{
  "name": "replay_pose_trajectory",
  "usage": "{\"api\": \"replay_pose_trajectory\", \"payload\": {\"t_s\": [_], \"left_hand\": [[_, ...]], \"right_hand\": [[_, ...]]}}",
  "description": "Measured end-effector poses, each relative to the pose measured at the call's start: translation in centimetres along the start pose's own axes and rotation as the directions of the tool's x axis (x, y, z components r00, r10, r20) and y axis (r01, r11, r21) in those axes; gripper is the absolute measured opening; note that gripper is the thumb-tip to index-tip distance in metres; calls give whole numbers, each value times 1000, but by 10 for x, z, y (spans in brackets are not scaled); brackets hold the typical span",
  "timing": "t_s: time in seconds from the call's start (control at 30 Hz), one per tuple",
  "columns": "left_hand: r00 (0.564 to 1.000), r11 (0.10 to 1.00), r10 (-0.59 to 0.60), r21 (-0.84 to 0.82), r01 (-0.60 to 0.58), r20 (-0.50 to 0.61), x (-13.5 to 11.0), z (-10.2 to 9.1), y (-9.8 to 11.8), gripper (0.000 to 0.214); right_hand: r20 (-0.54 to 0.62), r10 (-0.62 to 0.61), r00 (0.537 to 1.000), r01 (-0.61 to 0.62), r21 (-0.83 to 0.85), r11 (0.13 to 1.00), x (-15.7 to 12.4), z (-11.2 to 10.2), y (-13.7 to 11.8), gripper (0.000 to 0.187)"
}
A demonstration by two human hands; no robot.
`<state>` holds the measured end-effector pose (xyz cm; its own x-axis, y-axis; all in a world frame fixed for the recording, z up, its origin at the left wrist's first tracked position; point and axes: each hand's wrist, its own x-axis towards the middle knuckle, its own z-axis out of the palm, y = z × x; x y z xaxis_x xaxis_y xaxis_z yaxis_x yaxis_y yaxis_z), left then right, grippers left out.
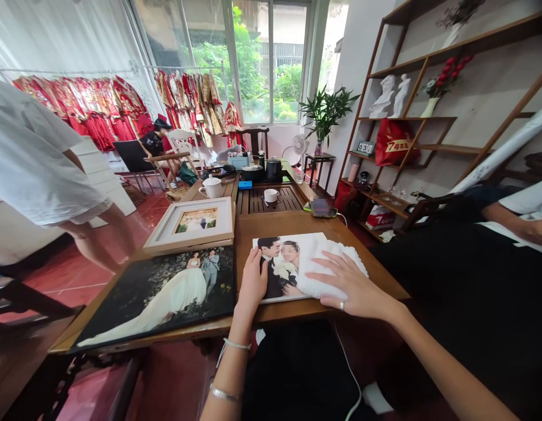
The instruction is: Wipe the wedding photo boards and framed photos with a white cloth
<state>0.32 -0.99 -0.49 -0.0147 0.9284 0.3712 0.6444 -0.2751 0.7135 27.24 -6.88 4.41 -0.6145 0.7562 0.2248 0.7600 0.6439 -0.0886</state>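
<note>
A wedding photo panel (276,272) lies flat on the wooden table in front of me, showing a couple close together. My left hand (254,278) grips its left edge, thumb on the top face and fingers at the side. A fluffy white cloth (355,257) covers the right part of the panel and reaches past its edge. Spread flat on that cloth, my right hand (347,283) presses it down, a ring on one finger. Left of the panel rests a larger dark wedding photo (165,298). Behind it is a white framed photo (196,222) on top of another frame.
A white cup (271,195) stands on the slatted tea tray (248,204), near a lidded mug (211,187) and dark pots (274,169). A phone (322,207) with a cable lies at the table's right edge. People are at left, back and right.
</note>
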Motion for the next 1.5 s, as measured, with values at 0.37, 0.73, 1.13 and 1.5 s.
{"api": "replay_pose_trajectory", "payload": {"t_s": [0.37,0.73,1.13,1.5], "left_hand": [[1000,1000,25,-11,-25,-13,1,0,-4,39],[1000,999,-28,27,27,1,2,-4,7,39],[995,998,-6,-62,0,-100,3,-1,1,38],[999,999,20,-44,-22,-33,2,-3,-2,41]], "right_hand": [[21,114,993,-114,-3,993,67,13,51,55],[50,143,989,-142,-10,990,100,13,55,51],[67,-75,995,69,82,994,28,-2,-11,51],[57,51,997,-54,47,997,94,12,38,55]]}}
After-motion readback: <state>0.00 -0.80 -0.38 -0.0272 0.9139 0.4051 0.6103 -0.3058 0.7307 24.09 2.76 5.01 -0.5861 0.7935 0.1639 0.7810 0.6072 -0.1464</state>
